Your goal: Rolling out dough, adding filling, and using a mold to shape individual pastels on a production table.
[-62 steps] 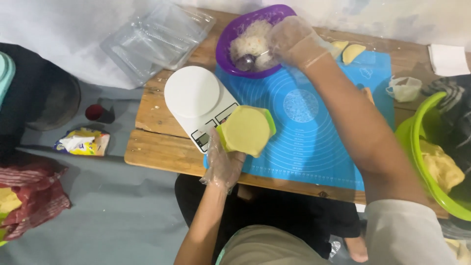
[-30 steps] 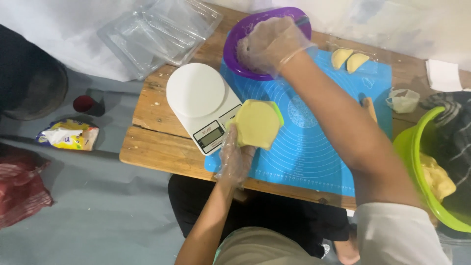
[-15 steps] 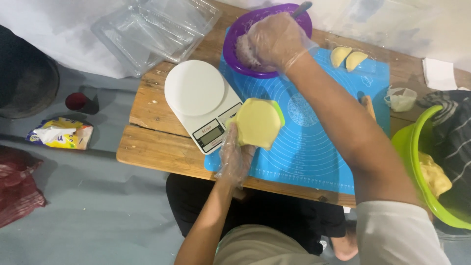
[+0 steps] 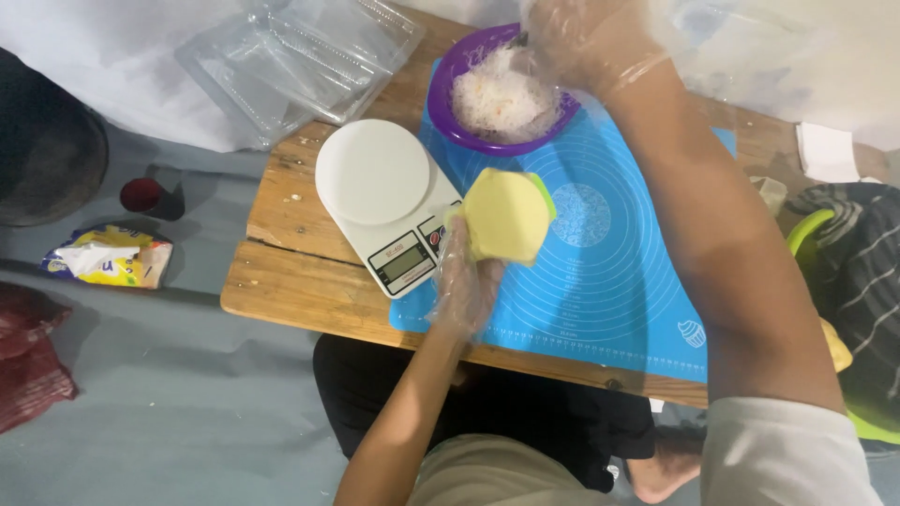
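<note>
A gloved left hand (image 4: pixel 466 281) grips a green mould (image 4: pixel 511 217) lined with a smooth round of pale yellow dough, held above the blue mat (image 4: pixel 609 281). The gloved right hand (image 4: pixel 586 37), fingers curled, reaches into a purple bowl (image 4: pixel 450 84) of white shreds. A white scale (image 4: pixel 380 192) sits beside on the tabletop (image 4: pixel 281 281).

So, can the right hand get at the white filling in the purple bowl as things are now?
Probably yes. The right hand, in a clear glove, is already at the far rim of the purple bowl, just above the white shredded filling. The bowl is uncovered and nothing lies between them.
</note>
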